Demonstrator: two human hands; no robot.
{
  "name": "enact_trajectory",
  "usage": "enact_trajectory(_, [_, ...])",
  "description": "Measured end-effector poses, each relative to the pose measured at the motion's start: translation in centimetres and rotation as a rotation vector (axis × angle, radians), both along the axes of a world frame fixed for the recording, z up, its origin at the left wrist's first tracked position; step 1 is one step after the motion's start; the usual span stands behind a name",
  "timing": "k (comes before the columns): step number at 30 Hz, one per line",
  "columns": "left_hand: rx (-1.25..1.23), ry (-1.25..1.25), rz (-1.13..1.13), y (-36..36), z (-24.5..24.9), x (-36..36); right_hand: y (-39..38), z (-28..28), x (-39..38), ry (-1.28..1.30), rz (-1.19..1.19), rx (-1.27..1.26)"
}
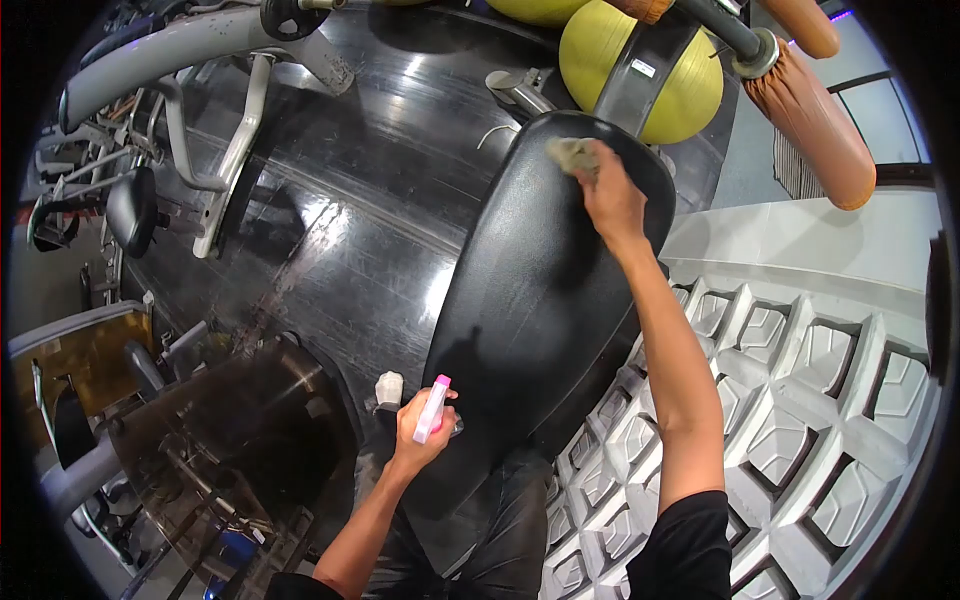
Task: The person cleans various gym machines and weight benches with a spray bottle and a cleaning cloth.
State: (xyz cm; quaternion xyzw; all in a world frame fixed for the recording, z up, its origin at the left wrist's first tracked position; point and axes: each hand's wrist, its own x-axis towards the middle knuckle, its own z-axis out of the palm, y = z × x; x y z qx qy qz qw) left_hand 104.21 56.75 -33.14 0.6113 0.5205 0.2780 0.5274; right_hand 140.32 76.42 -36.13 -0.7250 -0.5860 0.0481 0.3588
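Observation:
A long black padded bench (500,270) stretches away in front of me. Near its far end, my right hand (612,195) presses a crumpled greyish-green cloth (572,154) against the pad, fingers closed over it. Low on the near left side of the bench, my left hand (422,430) is wrapped round a spray bottle (432,408) with a pink and white top. Most of the bottle's body is hidden by the hand.
Yellow exercise balls (690,90) sit beyond the bench. Orange-brown padded rollers (815,130) hang at the upper right. A white panelled wall (780,440) runs along the right. Grey gym machine frames (235,150) and a dark translucent guard (230,430) stand left.

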Motion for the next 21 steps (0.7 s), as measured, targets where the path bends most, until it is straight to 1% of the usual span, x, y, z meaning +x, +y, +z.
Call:
enact_trajectory(1, [-0.001, 0.008, -0.004, -0.1, -0.1, -0.1, -0.3, 0.0, 0.2, -0.002, -0.001, -0.003])
enact_trajectory(3, [0.000, 0.013, -0.013, -0.1, 0.0, -0.1, -1.3, 0.8, -0.1, -0.088, 0.344, -0.323])
enact_trajectory(4, [-0.004, -0.006, -0.014, -0.1, 0.3, -0.1, -2.5, 1.7, -0.6, -0.197, 0.548, -0.581])
enact_trajectory(5, [-0.003, -0.024, -0.010, 0.0, 0.5, -0.1, -4.0, 1.4, -0.9, -0.250, 0.698, -0.585])
enact_trajectory(7, [-0.009, -0.007, -0.032, 0.1, 0.7, -0.4, -5.8, 3.8, -2.2, -0.547, 0.776, -0.523])
enact_trajectory(8, [-0.033, -0.003, -0.034, 0.2, 0.7, -0.6, -6.6, 3.7, -2.2, -0.546, 0.771, -0.527])
enact_trajectory(10, [-0.056, -0.003, -0.037, 0.4, 0.7, -0.8, -7.7, 3.0, -2.0, -0.329, 0.560, -0.328])
enact_trajectory(11, [-0.034, 0.002, -0.037, 0.5, 0.8, -1.1, -8.5, 2.5, -2.6, -0.330, 0.560, -0.328])
enact_trajectory(13, [-0.012, 0.005, -0.030, 0.7, 0.6, -1.5, -9.8, 0.8, -3.7, -0.196, -0.097, -0.379])
enact_trajectory(14, [-0.042, 0.009, -0.027, 0.6, 0.5, -1.8, -10.2, -0.8, -3.8, -0.107, -0.168, -0.517])
enact_trajectory(15, [-0.069, 0.009, -0.026, 0.6, 0.4, -1.9, -10.2, -1.8, -4.4, -0.111, -0.171, -0.521])
enact_trajectory(17, [-0.063, 0.005, -0.024, 0.5, 0.2, -2.0, -9.9, -3.3, -6.2, -0.192, -0.189, -0.421])
enact_trajectory(18, [-0.053, 0.026, -0.024, 0.5, -0.1, -2.1, -9.6, -3.4, -6.8, -0.142, -0.146, -0.327])
enact_trajectory(19, [-0.046, 0.051, -0.019, 0.4, -0.2, -2.4, -9.6, -3.5, -7.3, -0.139, -0.145, -0.328])
enact_trajectory(21, [-0.072, 0.056, -0.011, 0.2, -0.2, -2.7, -9.5, -2.6, -8.6, -0.168, -0.155, -0.167])
